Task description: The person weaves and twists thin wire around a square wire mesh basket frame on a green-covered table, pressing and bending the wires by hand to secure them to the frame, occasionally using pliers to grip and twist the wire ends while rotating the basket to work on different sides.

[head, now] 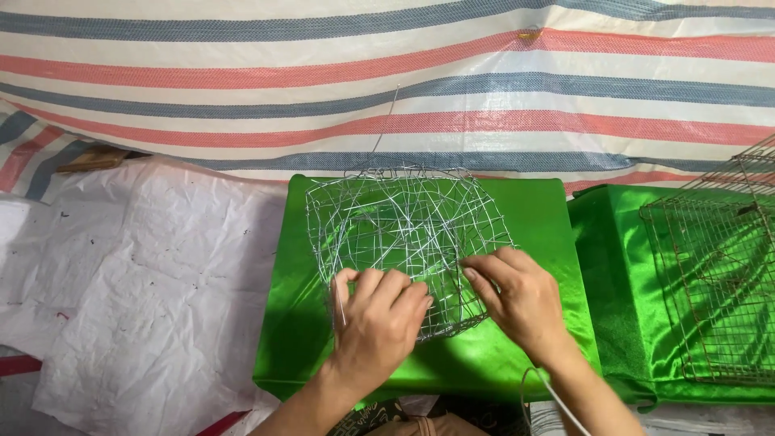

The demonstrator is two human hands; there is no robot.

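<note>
A silver wire mesh basket point(404, 230) rests on a shiny green cloth-covered block point(533, 218) in the middle of the head view. My left hand point(379, 319) grips the basket's near edge, fingers curled over the wires. My right hand point(517, 295) pinches the mesh at its near right side. A loose strand of wire point(386, 121) sticks up from the basket's far rim.
A second green-covered block point(605, 266) at the right carries rusty square-grid wire cages point(714, 282). Crumpled white sheeting point(137, 282) covers the ground at the left. A red, blue and white striped tarp point(387, 81) hangs behind. A thin cord point(557, 400) runs by my right wrist.
</note>
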